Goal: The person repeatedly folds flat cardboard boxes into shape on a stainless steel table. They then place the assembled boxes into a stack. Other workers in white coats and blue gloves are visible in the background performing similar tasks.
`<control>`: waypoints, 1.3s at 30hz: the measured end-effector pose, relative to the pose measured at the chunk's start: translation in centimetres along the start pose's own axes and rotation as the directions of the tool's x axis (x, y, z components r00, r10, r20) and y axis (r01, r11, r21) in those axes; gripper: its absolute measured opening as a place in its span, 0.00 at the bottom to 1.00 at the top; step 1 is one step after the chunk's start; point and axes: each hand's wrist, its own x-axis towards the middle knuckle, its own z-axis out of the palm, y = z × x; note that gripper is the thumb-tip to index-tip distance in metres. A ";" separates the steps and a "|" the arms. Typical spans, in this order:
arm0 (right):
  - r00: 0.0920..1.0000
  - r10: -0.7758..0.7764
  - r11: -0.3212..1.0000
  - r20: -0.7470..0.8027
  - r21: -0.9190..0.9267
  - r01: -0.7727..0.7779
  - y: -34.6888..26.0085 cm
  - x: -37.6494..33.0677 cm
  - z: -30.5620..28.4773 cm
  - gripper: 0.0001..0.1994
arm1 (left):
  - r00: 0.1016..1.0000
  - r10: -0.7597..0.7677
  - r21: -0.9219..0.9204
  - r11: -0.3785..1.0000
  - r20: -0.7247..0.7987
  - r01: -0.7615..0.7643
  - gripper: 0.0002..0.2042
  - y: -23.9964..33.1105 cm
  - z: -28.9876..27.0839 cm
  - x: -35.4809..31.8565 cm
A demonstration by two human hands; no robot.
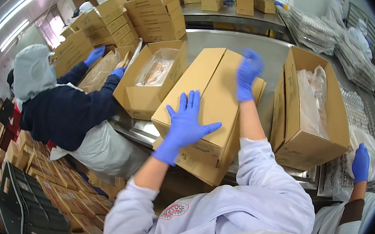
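In front of me a cardboard box (pixel 212 74) stands on the metal table, its two top flaps folded down and meeting along a seam. My left hand (pixel 187 125), in a blue glove, lies flat on the near left part of its top with the fingers spread. Over the right side of the box is my right hand (pixel 249 74), also blue-gloved. Motion smears its fingers, so their grip is not clear, and I cannot tell whether it touches the cardboard. Another flat piece of cardboard (pixel 198 166) shows under the box's near edge.
To the right stands an open box (pixel 294 143) lined with clear plastic; left of mine is another open box (pixel 141 101) with plastic-wrapped contents. A co-worker (pixel 66 103) stands close on the left. Another person's gloved hands (pixel 361 163) work at wire racks (pixel 354 103).
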 end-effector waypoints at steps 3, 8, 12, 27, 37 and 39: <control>0.774 0.630 0.755 0.070 0.180 -0.631 3.3 -8.4 -6.5 0.20 | 0.987 -0.042 -0.024 0.999 -0.155 0.039 0.44 -0.6 -0.4 -4.1; 0.433 0.652 0.171 0.622 0.436 -0.884 -2.1 -17.9 -10.5 0.29 | 0.908 0.138 -0.067 0.982 -0.395 -0.178 0.39 -3.0 -0.6 -11.5; 0.690 0.392 0.559 0.608 0.438 -0.704 -8.1 -4.5 -13.3 0.22 | 0.743 0.039 -0.521 0.690 -0.668 -0.503 0.39 -3.2 -1.1 -10.0; 0.822 0.261 0.717 0.506 -0.672 0.186 -28.4 7.8 -27.1 0.32 | 0.560 0.779 -0.957 -0.190 -0.282 -0.219 0.28 24.2 16.2 -3.1; 0.543 0.479 0.550 0.690 -0.718 0.427 -2.7 16.8 -18.8 0.27 | 0.180 0.829 -0.789 0.405 0.530 0.461 0.21 17.4 15.3 -1.7; 0.528 0.554 0.477 0.643 -0.766 0.432 -2.5 16.2 -17.0 0.24 | 0.301 0.804 -0.834 0.383 0.513 0.398 0.22 14.4 13.2 -2.5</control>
